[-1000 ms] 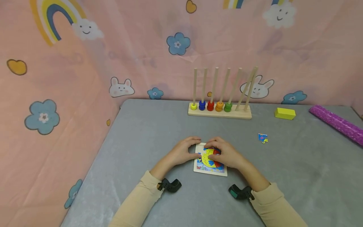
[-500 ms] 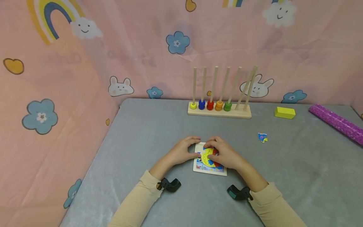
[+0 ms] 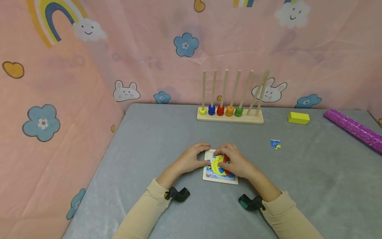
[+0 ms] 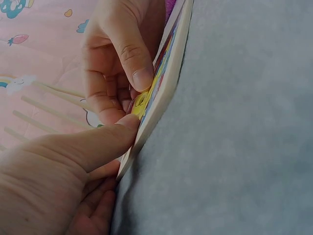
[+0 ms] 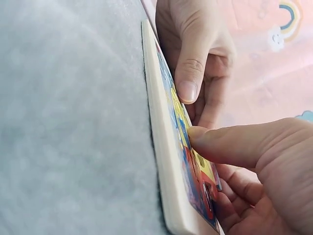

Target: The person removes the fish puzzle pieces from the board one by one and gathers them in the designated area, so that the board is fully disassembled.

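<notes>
A wooden-framed jigsaw puzzle (image 3: 221, 180) with a yellow, red and blue picture lies on the grey table. My left hand (image 3: 192, 160) grips the frame's left side, its thumb over the picture's edge and its fingers by the far left corner. Over the upper part of the picture, my right hand (image 3: 238, 162) pinches a yellow puzzle piece (image 4: 140, 102) between thumb and curled fingers; these hide much of the piece. In the right wrist view the right thumb touches the picture's surface. One loose blue puzzle piece (image 3: 275, 144) lies apart, to the right of the frame.
At the back stands a wooden peg rack (image 3: 229, 119) with coloured beads on several of its upright pegs. Right of it are a yellow block (image 3: 298, 118) and a sparkly purple roll (image 3: 353, 129). A pink printed cloth (image 3: 149, 49) hangs behind the table.
Both hands stay at the puzzle in nearly the same pose. The whole head view has shifted very slightly; the loose piece has not moved on the table.
</notes>
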Motion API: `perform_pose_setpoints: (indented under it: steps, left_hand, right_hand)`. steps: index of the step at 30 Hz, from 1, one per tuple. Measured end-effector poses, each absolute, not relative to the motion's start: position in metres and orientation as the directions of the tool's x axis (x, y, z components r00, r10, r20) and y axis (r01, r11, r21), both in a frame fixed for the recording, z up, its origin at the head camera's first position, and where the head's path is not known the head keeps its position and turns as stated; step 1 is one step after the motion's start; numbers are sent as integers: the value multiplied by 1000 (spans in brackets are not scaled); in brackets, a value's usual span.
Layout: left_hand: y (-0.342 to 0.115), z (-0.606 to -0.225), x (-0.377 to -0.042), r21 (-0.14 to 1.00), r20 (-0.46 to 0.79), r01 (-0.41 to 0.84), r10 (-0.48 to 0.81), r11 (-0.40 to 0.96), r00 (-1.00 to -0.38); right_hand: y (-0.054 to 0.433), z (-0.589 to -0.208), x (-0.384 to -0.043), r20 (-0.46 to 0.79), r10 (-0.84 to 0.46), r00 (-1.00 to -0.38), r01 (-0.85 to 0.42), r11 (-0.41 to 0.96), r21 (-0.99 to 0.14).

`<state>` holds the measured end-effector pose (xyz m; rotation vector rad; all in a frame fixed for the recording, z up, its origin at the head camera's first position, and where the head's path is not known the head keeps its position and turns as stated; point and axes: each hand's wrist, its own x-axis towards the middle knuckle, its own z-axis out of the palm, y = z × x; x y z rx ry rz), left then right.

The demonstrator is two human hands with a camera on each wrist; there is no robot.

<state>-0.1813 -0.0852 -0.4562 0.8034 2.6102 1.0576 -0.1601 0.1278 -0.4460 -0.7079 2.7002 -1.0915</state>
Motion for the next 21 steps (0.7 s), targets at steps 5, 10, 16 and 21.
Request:
perform_pose_setpoints:
  steps: [5,10,16,21]
  left_hand:
    - [-86,-455,-180,690,9,412,562,595,-827]
    - [-86,-454,-180,681,18,427,570,595,-821]
    - [-86,-456,-181,671,22,438,575,599,-818]
    - [-86,-457,-181,680,18,429,571,595,-821]
  right_hand:
    - [129,-446,-160,42,-459,-887,-362,636,-682]
    - [130,-444,-160,44,-454,-890,-357,632,-688]
    - [130,-442,-158,44,-452,-891,-355,632,-689]
    - [131,-440,-158,51,-455,-889,-365,635,-681]
